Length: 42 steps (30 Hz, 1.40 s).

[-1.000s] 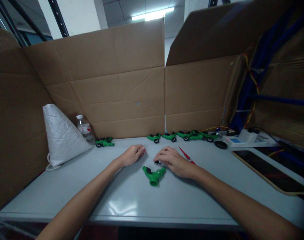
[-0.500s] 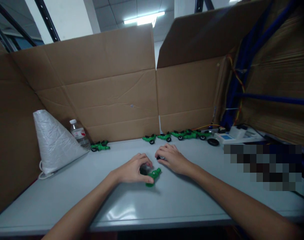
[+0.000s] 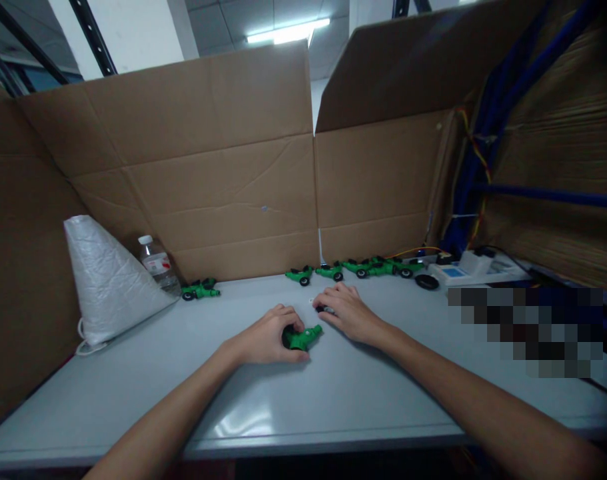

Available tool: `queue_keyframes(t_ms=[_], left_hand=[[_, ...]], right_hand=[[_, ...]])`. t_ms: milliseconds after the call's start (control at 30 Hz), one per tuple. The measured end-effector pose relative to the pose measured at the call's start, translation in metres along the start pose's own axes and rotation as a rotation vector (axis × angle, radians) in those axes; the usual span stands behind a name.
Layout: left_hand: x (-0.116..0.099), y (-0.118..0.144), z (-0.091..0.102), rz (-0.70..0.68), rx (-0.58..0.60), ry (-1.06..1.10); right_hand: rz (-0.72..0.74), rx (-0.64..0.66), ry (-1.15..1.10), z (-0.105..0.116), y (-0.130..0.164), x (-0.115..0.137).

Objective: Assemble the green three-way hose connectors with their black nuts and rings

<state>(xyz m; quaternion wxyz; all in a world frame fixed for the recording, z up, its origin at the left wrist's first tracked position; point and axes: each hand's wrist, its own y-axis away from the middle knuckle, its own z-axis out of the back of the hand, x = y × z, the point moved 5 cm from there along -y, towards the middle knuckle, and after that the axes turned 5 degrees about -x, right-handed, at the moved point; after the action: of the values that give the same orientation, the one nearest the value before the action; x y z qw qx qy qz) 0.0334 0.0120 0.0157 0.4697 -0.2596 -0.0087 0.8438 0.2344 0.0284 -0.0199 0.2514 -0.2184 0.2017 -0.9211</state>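
One head-worn camera looks forward and down along both forearms, close over the grey desk [image 3: 333, 400], facing the cardboard wall [image 3: 208, 187].

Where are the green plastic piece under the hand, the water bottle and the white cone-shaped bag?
green plastic piece [image 3: 303, 337]: head view, on its body beside the left hand's fingers.
water bottle [image 3: 155, 265]: head view, on its label.
white cone-shaped bag [image 3: 103, 280]: head view, on its side.
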Motion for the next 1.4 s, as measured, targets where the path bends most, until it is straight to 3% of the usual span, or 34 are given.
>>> queue_keyframes(t_ms=[233,467,833,1400], left_hand=[[0.013,-0.001,0.007,0.06,-0.112,-0.04],[0.024,-0.001,0.011,0.078,-0.171,-0.056],[0.045,0.002,0.016,0.067,-0.182,-0.169],[0.028,0.001,0.012,0.032,-0.091,-0.18]], right_hand=[[-0.018,-0.094,-0.07,0.009,-0.004,0.002],[-0.025,-0.189,-0.281,0.016,-0.006,0.003],[0.175,0.074,-0.204,0.003,0.001,0.028],[0.087,0.049,-0.08,0.003,0.002,0.019]])
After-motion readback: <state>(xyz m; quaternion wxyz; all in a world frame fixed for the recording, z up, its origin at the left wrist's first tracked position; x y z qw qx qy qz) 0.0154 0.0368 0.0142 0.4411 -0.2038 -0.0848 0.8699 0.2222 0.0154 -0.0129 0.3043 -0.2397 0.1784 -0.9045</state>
